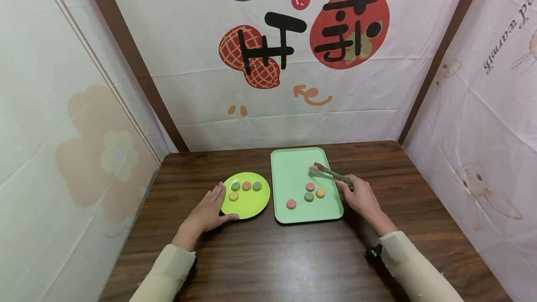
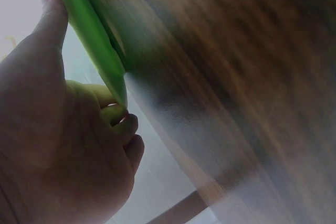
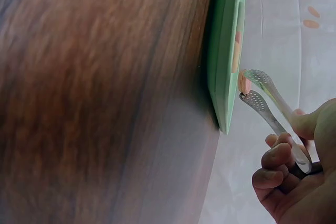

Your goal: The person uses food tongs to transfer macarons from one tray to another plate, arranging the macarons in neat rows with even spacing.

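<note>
My left hand [image 1: 209, 209] rests at the left rim of a lime-green plate [image 1: 247, 206], its thumb and fingers spread along the edge. On that plate sit two green macarons, a pink macaron [image 1: 246, 186] and a yellow macaron [image 1: 233, 196]. My right hand [image 1: 361, 195] grips metal tongs [image 1: 335, 175] with perforated tips, reaching over the right side of a mint-green tray [image 1: 289, 167]. A pinkish macaron [image 3: 243, 82] sits between the tong tips in the right wrist view. Other macarons lie nearer the tray's front: two pink, a green one [image 1: 308, 196] and a yellow one [image 1: 320, 193].
Plate and tray stand side by side on a dark wooden table [image 1: 268, 255], a narrow gap between them. Printed white cloth [image 1: 189, 106] hangs behind the table's far edge and along both sides.
</note>
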`<control>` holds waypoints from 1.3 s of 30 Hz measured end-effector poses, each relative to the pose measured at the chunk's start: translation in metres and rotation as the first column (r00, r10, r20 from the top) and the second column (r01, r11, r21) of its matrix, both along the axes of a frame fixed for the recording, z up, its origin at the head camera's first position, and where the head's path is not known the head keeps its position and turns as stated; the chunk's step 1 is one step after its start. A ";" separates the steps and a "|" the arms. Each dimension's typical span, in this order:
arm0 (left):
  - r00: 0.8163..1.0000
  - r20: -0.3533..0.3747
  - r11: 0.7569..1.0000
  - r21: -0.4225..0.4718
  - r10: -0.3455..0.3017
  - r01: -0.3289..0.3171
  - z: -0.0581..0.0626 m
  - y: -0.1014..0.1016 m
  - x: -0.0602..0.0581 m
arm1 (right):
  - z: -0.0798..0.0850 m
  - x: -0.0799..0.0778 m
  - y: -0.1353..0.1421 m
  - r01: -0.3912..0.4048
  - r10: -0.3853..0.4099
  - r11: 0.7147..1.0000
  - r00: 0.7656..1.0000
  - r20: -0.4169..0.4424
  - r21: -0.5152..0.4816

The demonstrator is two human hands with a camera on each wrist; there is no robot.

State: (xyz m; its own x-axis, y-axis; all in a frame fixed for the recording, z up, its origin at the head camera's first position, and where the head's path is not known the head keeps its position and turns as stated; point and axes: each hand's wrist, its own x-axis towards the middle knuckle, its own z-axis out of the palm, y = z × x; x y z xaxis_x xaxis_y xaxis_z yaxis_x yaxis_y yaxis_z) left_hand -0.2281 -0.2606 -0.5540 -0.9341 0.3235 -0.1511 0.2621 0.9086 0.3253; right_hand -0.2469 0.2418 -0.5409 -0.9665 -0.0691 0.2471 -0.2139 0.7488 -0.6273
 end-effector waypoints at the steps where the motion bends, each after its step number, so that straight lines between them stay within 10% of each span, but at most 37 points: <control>1: 1.000 0.000 1.000 -0.001 0.000 0.000 0.000 0.000 0.000 | 0.001 0.000 0.000 -0.001 0.001 1.000 1.000 -0.002 -0.001; 39: 0.999 -0.017 0.999 0.012 -0.047 0.047 0.010 -0.010 0.009 | 0.012 0.026 -0.057 -0.063 0.063 0.998 0.997 -0.034 -0.021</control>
State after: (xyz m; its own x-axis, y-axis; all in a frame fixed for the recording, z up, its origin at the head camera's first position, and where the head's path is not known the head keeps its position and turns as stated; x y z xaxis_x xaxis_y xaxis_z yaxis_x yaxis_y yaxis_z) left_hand -0.2190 -0.2710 -0.5438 -0.9202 0.3687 -0.1318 0.3096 0.8912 0.3314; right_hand -0.2214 0.1852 -0.5294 -0.9517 -0.1239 0.2809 -0.2811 0.7195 -0.6350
